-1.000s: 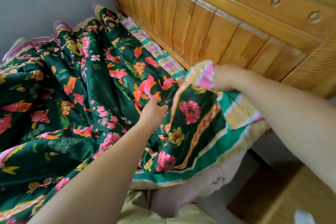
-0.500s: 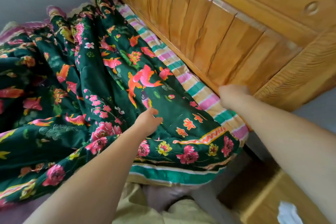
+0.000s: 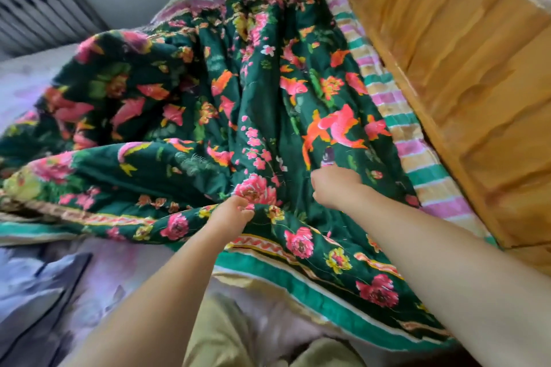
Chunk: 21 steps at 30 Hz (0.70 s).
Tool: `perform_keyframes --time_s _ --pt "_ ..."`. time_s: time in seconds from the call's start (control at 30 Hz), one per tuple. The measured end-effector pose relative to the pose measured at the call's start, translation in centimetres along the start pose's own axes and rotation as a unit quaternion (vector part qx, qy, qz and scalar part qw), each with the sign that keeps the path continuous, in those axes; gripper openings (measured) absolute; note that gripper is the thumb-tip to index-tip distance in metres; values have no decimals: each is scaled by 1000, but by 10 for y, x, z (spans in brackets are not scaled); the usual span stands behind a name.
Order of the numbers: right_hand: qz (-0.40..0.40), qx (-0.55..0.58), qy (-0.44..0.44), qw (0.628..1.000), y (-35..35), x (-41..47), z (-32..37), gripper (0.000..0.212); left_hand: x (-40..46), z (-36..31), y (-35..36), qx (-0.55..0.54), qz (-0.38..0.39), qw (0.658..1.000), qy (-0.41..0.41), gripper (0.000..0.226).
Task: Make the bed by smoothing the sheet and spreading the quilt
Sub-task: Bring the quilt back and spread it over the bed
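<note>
The dark green quilt point(image 3: 190, 116) with pink and orange flowers and fish lies bunched in folds across the bed, its striped border along the wooden headboard. My left hand point(image 3: 234, 213) pinches a fold of the quilt near its flowered edge. My right hand point(image 3: 335, 186) is curled on the quilt just to the right of it, knuckles up; whether it holds cloth is hidden. The pale pink sheet point(image 3: 32, 80) shows at the left and under the near edge of the quilt.
The wooden headboard point(image 3: 465, 74) rises along the right side. A grey-blue pillow or folded cloth point(image 3: 32, 295) lies at the lower left on the sheet. A grey wall and a slatted radiator point(image 3: 41, 6) stand at the back left.
My right hand left the quilt's corner by the headboard and came in beside my left hand. The view swung left, and the corner now lies flat along the headboard.
</note>
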State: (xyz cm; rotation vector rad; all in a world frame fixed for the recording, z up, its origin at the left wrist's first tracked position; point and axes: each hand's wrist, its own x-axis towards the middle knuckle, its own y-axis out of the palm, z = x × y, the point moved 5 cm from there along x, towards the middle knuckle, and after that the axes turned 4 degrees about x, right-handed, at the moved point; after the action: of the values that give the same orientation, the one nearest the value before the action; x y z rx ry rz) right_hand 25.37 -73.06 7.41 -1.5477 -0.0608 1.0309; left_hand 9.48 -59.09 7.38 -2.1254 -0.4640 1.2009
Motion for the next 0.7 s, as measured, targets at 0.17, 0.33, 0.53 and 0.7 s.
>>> perform_keyframes --time_s 0.17,0.33,0.53,0.7 --pt "46 -16 -63 997 17 13 50 18 0 28 -11 -13 -2 1000 -12 32" --pt "74 -5 -116 990 29 23 98 17 1 64 -23 10 -1 1000 -23 41" --pt "74 15 -178 981 48 27 168 23 11 130 -44 42 -11 998 -55 44" --pt "52 35 -172 983 57 38 205 25 44 167 -67 135 -44 989 -26 49"
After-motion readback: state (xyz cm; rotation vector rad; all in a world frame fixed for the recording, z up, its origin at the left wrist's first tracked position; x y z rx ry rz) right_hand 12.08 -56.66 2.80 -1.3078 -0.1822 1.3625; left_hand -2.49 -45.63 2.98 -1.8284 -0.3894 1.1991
